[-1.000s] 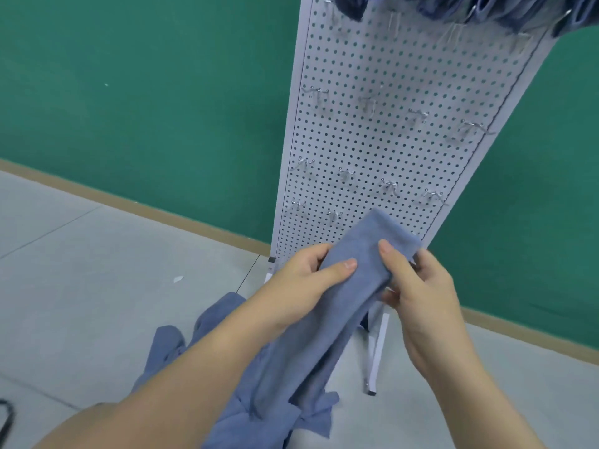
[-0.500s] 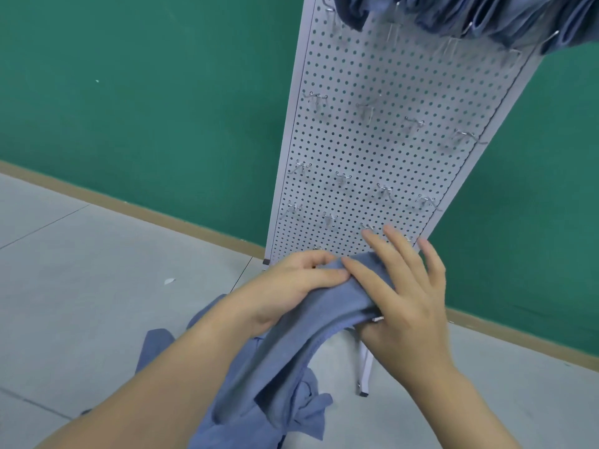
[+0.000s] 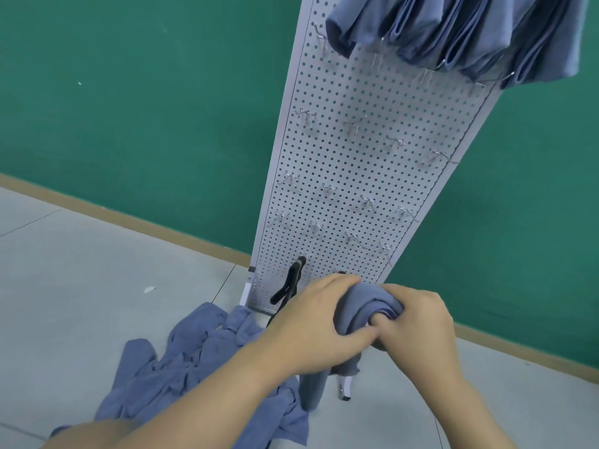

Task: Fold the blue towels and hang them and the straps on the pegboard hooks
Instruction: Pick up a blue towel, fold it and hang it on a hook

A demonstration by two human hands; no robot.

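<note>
Blue folded cloth towel (image 3: pixel 363 306) is gripped by both hands, left hand (image 3: pixel 311 328) curled over it, right hand (image 3: pixel 418 322) pinching its folds, low before the white perforated metal pegboard (image 3: pixel 356 176). Black strap (image 3: pixel 291 280) is hung on a bottom hook. Folded blue towels (image 3: pixel 453 37) are hung along the top; crumpled ones (image 3: pixel 194 361) are left on the grey floor (image 3: pixel 81 270).

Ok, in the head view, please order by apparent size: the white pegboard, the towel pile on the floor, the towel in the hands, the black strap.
1. pegboard
2. towel pile
3. held towel, partly hidden by both hands and nearer the camera, so unsure
4. black strap
</note>
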